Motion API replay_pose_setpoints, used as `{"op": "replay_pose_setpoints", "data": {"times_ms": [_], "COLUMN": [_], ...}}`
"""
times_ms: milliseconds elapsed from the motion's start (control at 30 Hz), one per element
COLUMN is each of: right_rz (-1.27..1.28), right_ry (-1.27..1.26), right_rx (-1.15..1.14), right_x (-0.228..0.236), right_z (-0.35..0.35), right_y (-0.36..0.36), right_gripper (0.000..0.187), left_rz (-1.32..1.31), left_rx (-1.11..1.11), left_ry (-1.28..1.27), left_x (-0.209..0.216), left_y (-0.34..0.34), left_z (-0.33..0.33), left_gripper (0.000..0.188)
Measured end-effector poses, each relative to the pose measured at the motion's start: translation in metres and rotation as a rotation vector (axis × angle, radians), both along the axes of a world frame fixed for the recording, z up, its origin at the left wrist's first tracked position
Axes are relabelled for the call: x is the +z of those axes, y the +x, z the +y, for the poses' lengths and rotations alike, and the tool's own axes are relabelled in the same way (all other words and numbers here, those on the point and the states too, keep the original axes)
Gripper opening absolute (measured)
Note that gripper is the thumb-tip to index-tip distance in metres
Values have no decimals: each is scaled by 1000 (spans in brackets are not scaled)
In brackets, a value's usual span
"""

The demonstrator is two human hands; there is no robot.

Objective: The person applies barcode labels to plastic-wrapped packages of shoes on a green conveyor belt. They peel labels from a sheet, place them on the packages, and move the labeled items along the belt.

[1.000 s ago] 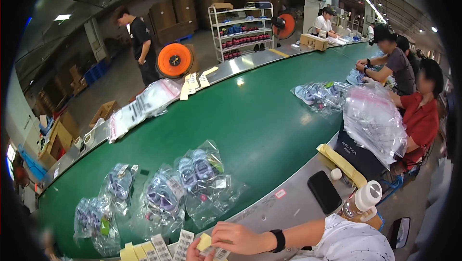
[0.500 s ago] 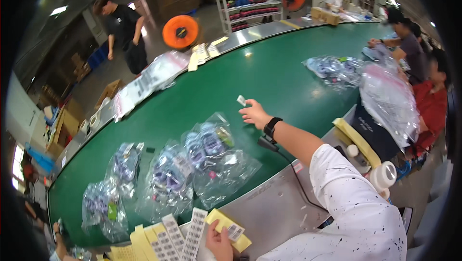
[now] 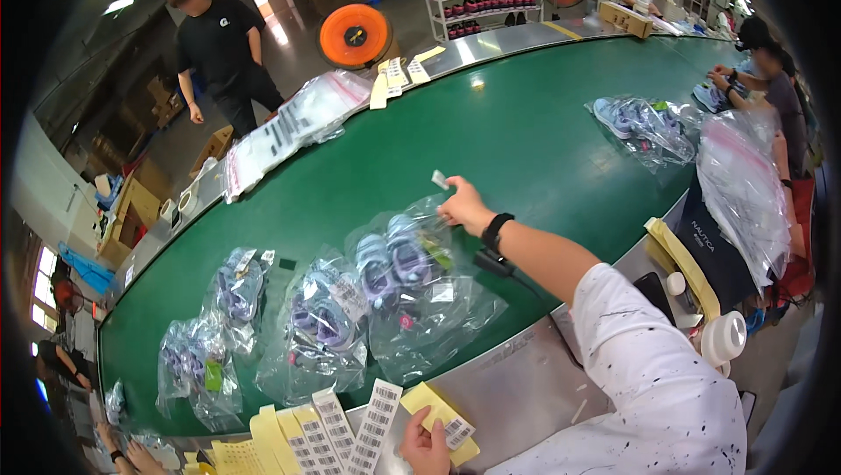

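Note:
My right hand [image 3: 466, 206] reaches over the green belt, thumb and finger pinching a small white sticker label [image 3: 440, 179]. Its fingers are at the upper edge of a clear plastic bag [image 3: 477, 304] holding a pair of blue-purple shoes [image 3: 392, 262]; whether they touch the film I cannot tell. At the near edge, my left hand [image 3: 427, 445] grips a yellow backing sheet [image 3: 422, 399] with a white barcode label on it. Beside it, strips of barcode labels [image 3: 375, 427] fan out to the left. Several more bagged shoes [image 3: 322, 307] lie left of the first pair.
The green conveyor belt [image 3: 517, 133] has a metal rim. Plastic bags [image 3: 293, 129] lie along its far side. A black scanner-like device [image 3: 496, 263] with a cable lies near my right forearm. A white bottle [image 3: 724, 337] stands at right. Co-workers sit at right; a person [image 3: 223, 54] stands beyond the belt.
My right hand has come closer to the nearest bagged pair, still pinching the label. The view has shifted, so the surroundings appear further right. My left hand keeps the yellow sheet.

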State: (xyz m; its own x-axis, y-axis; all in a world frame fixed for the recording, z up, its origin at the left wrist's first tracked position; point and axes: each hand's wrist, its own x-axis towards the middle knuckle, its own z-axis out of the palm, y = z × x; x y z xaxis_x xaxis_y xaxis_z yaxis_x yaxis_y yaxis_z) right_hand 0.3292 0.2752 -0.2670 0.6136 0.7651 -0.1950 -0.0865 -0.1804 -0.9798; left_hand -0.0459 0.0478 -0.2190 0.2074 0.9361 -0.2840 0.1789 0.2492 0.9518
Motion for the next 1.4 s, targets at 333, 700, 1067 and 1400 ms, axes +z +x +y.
{"op": "replay_pose_setpoints", "data": {"times_ms": [333,700,1067,1400], "right_rz": [356,-22,-788,-938], "right_ry": [17,-121,-201,-1356], "right_rx": [83,-71,-177,-320], "right_x": [18,-9,6,52], "right_z": [-21,18,-39,-212], "right_y": [52,18,124,249], "right_gripper": [18,8,20,45], "left_rz": [-120,11,55,167], "left_rx": [-18,-68,-42,-105], "left_ry": [72,14,39,63], "left_x": [-28,-4,2,-7], "left_y": [1,4,12,-20], "left_z": [0,2,-1,-6], "left_gripper": [29,26,28,25]}}
